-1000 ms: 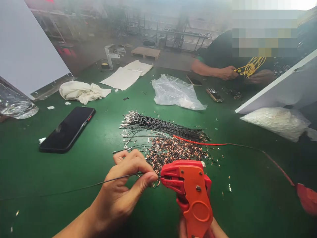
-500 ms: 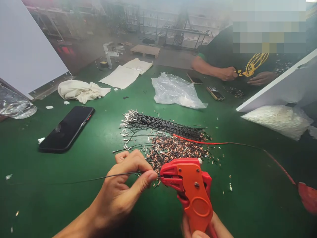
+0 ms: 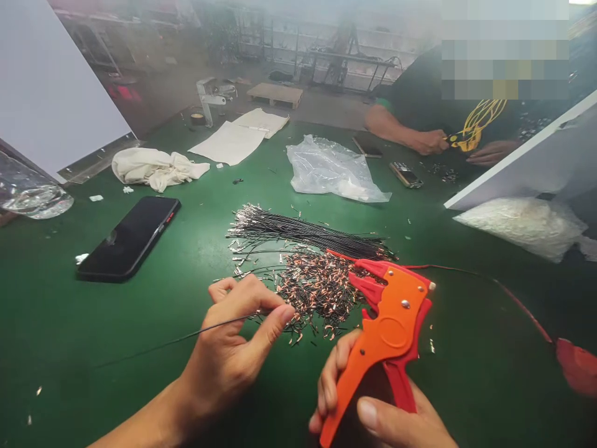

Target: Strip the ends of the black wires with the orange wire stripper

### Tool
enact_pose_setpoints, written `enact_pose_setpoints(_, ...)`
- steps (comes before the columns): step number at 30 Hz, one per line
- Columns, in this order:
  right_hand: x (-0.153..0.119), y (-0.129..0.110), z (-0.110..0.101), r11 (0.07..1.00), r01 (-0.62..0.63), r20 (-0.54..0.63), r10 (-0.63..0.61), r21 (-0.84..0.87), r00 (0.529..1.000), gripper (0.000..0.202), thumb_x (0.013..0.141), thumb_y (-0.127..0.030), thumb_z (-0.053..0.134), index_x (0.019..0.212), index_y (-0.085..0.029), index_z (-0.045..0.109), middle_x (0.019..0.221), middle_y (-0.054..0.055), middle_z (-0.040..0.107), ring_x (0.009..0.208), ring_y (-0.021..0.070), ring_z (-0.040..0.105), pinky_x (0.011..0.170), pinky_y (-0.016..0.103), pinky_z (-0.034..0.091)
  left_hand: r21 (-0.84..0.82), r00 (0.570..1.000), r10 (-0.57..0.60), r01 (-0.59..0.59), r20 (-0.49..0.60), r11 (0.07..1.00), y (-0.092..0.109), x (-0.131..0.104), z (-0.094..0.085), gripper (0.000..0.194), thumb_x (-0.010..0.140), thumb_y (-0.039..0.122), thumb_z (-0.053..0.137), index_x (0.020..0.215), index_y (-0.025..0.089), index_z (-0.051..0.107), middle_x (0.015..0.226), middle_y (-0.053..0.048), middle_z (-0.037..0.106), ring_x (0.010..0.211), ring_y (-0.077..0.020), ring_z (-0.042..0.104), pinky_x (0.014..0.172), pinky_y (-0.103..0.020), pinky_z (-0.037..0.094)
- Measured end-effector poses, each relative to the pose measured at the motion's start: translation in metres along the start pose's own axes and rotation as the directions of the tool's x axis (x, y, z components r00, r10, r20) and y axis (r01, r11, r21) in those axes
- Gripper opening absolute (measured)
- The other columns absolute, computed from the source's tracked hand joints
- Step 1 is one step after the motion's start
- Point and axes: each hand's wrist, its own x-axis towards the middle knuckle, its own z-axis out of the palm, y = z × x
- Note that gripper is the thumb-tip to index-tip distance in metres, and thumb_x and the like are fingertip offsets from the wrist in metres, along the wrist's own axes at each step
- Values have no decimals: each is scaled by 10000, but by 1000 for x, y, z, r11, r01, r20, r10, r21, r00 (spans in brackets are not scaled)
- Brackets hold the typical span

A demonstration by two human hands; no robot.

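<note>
My left hand (image 3: 237,342) pinches a thin black wire (image 3: 172,341) between thumb and forefinger, and the wire trails off to the lower left. In my right hand (image 3: 396,423) is an orange and red wire stripper (image 3: 389,330), its jaws apart with no wire in them. The fingers curl behind the orange handle while the thumb lies across the front. Behind both hands lies a heap of short black wire scraps with copper ends (image 3: 321,286). Beyond it rests a bundle of black wires (image 3: 308,229) with metal terminals at its left end.
A black phone (image 3: 130,239) lies at left, near a white cloth (image 3: 158,169). Farther back are paper sheets (image 3: 233,142) and a clear plastic bag (image 3: 331,171). A red strip (image 3: 448,269) crosses to the right. Across the table, a co-worker's hands (image 3: 431,142) handle yellow wires.
The wire stripper has come away from my left hand, moving up and right, and its handles have spread. My left hand keeps its pinch on the wire, nearly in place.
</note>
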Motion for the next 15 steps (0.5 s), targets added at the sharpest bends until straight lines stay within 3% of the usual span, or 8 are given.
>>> enact_pose_setpoints(3, 4, -5, -4, 987, 96, -67, -105, -129, 992, 324, 809, -312, 732, 1109, -250, 629, 997, 38, 652, 812, 177, 613, 738, 319, 510, 11, 996, 38, -39, 76, 999, 1, -4, 8, 176, 889, 102, 580, 745, 202, 587, 675, 82, 558, 637, -102, 503, 760, -342, 244)
enact_pose_setpoints(7, 8, -6, -5, 927, 180, -206, -256, -330, 944, 253, 871, -308, 686, 1111, -268, 616, 983, 16, 650, 823, 157, 575, 763, 273, 494, 32, 982, 82, -88, 172, 996, 2, -10, 15, 171, 898, 97, 558, 764, 199, 590, 686, 73, 554, 662, -108, 517, 784, -351, 228)
enact_pose_setpoints(15, 8, -2, -10, 894, 202, -222, -308, -400, 925, 217, 886, -304, 688, 1081, -268, 599, 878, -14, 627, 807, 152, 607, 784, 282, 509, 19, 952, 98, -108, 291, 994, 8, -18, 23, 215, 914, 105, 508, 744, 202, 598, 651, 63, 496, 665, -120, 489, 785, -357, 220)
